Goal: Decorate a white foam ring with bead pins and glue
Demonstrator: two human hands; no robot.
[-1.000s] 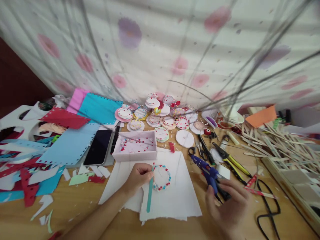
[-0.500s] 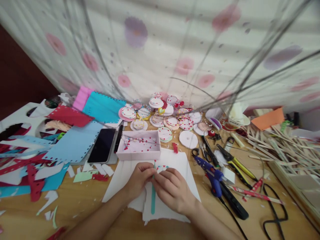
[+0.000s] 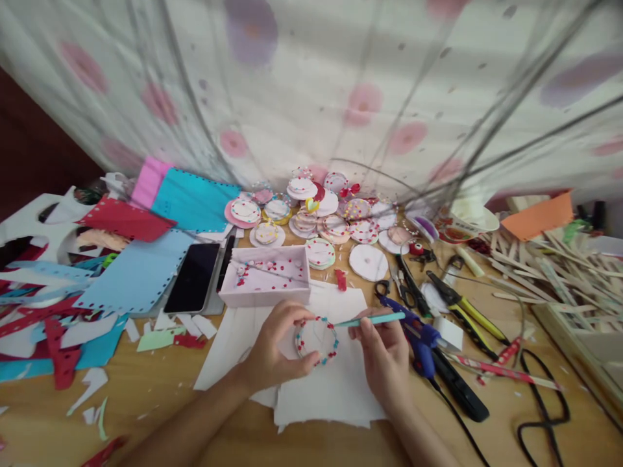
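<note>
left hand (image 3: 280, 345): holds beaded ring (image 3: 335, 342) | right hand (image 3: 384, 360): holds teal stick (image 3: 387, 318)

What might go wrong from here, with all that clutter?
The left hand pinches the beaded ring at one side; squeezing harder might bend it.
The blue glue gun lies close to the right hand, which holds a teal stick, and could get knocked.
The open box sits just beyond the left hand; a bump might spill its beads.

From here I see a round bracelet (image 3: 335, 345) of red, blue and whitish beads above white paper (image 3: 335, 397); the slim teal stick (image 3: 388, 318) tilts slightly, its left end by the bracelet's edge.
</note>
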